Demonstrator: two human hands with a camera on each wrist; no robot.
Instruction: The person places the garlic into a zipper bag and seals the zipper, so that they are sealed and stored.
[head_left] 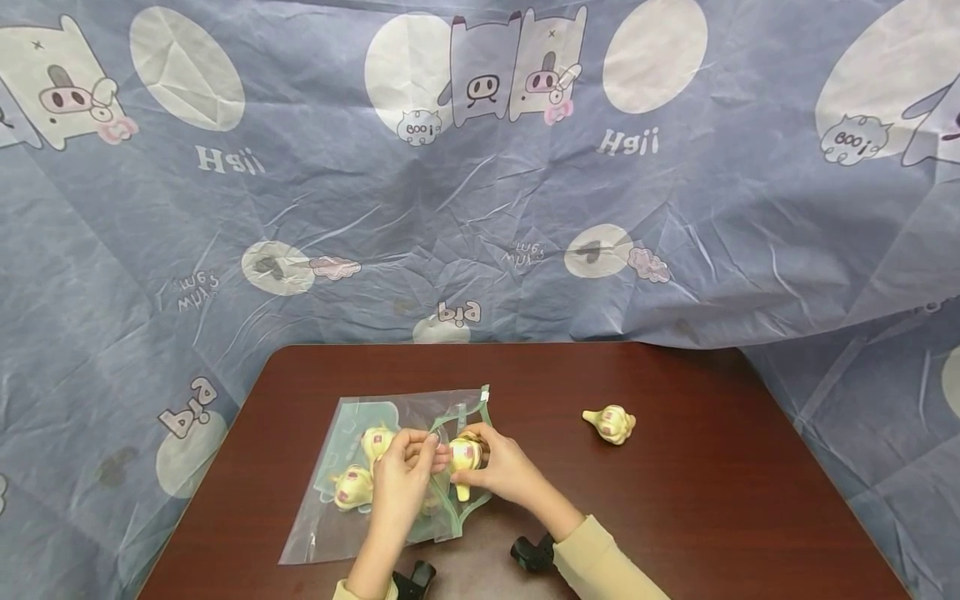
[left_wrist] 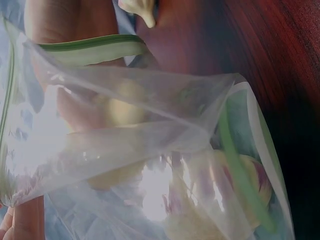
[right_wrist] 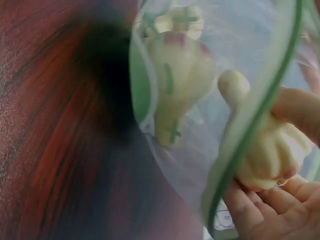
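Observation:
A clear zip bag with green edging lies on the table, its mouth spread toward the right. My left hand pinches the upper layer at the mouth. At the opening my right hand grips a garlic bulb, its stem pointing toward me. The right wrist view shows this held bulb between thumb and fingers, beside the green zip strip. Inside the bag rest several bulbs, including a garlic bulb at the left, partly veiled by the plastic. The left hand covers part of the bag.
Another garlic bulb lies on the brown table to the right. Black devices, one a dark handle shape, show beneath the wrists. A patterned blue cloth hangs behind the table's far edge.

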